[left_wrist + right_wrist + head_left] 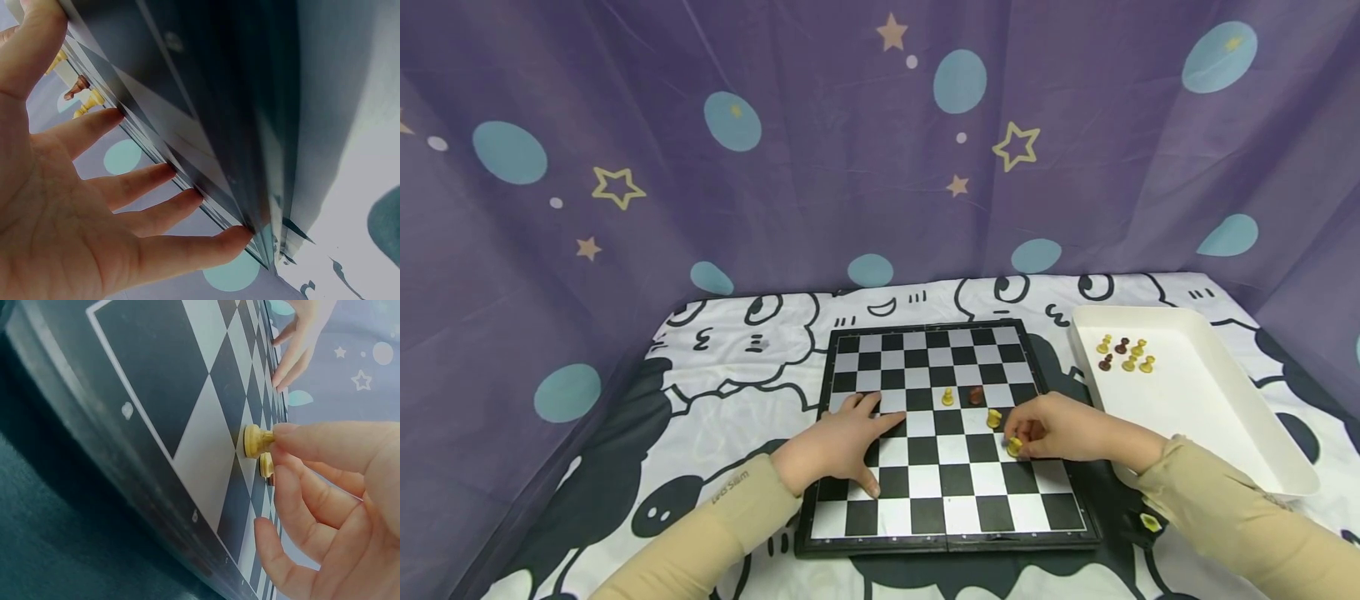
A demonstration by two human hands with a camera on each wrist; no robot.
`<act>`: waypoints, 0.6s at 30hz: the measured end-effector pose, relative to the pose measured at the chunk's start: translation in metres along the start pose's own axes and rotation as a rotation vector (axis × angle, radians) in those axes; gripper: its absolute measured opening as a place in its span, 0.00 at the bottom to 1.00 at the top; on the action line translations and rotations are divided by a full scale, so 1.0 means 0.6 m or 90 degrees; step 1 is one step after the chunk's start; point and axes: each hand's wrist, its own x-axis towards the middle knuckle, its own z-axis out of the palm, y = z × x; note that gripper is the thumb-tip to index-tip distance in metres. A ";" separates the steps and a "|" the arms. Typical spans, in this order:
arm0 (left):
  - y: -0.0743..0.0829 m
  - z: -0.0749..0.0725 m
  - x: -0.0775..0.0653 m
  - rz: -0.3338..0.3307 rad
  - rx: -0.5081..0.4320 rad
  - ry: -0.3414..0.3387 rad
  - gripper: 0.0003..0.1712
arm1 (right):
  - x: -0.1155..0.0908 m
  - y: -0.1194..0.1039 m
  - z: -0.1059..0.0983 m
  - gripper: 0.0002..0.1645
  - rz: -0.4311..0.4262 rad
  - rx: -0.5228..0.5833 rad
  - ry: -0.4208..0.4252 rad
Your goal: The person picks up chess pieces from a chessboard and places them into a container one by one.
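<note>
Piece [254,442] in right hand [1054,427], top hidden

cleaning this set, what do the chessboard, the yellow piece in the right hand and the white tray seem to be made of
Chessboard: probably hard plastic, satin; its dark rim shows a soft sheen.
Yellow piece in the right hand: likely moulded plastic, slightly glossy, judging by its even colour and highlights.
White tray: apparently smooth plastic, from its uniform colour and rounded corners, though coated metal is possible.
</note>
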 end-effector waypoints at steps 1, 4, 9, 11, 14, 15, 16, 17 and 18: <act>0.000 0.000 0.000 0.000 0.001 0.000 0.59 | 0.000 0.000 0.000 0.09 -0.001 0.000 0.000; 0.000 0.000 -0.001 0.001 0.001 0.002 0.59 | -0.001 0.000 0.000 0.09 -0.003 0.000 0.001; 0.000 0.000 -0.001 0.000 -0.001 0.000 0.59 | -0.004 -0.005 -0.008 0.09 -0.005 -0.004 0.018; 0.000 0.000 -0.001 -0.001 -0.003 -0.002 0.59 | -0.006 -0.008 -0.015 0.08 -0.007 -0.008 0.032; 0.000 -0.001 -0.001 -0.001 -0.007 -0.004 0.58 | -0.010 -0.012 -0.027 0.08 -0.015 -0.014 0.054; 0.000 -0.002 -0.001 0.000 -0.008 -0.004 0.58 | -0.011 -0.013 -0.030 0.08 -0.016 -0.015 0.061; 0.000 -0.002 -0.001 0.000 -0.009 -0.003 0.58 | -0.011 -0.014 -0.033 0.08 -0.018 -0.018 0.066; 0.000 -0.002 -0.001 0.000 -0.009 -0.003 0.58 | -0.011 -0.014 -0.036 0.08 -0.018 -0.018 0.069; 0.000 -0.002 -0.001 0.001 -0.009 -0.003 0.58 | -0.012 -0.015 -0.037 0.08 -0.019 -0.020 0.073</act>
